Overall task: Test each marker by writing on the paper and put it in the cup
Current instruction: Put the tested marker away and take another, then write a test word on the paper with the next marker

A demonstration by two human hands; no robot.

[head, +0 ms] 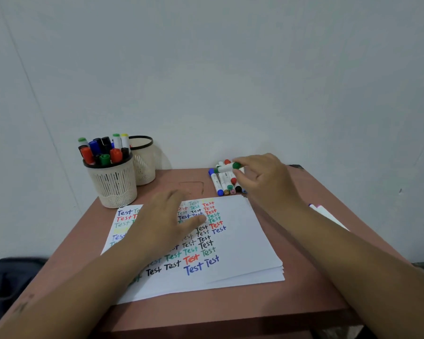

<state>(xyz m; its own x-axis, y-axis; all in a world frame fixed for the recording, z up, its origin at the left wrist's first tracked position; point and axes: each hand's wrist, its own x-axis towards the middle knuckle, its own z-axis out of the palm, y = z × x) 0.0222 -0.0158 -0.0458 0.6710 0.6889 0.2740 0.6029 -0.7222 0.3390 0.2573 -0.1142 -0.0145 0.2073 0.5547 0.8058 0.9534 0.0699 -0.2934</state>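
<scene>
A stack of white paper [242, 241] covered with rows of coloured "Test" words lies in the middle of the table. My left hand [167, 221] hovers flat over its left half, fingers straight, and is blurred. At the table's far right, my right hand [262, 177] pinches a white marker with green caps [227, 168] above a pile of loose markers [224, 185]. A cream mesh cup [113, 182] at the far left holds several capped markers.
A second cream mesh cup [143, 162] with a black rim stands behind the first, against the wall. More white sheets [328, 215] lie at the table's right edge. A dark bag [8, 282] sits on the floor to the left.
</scene>
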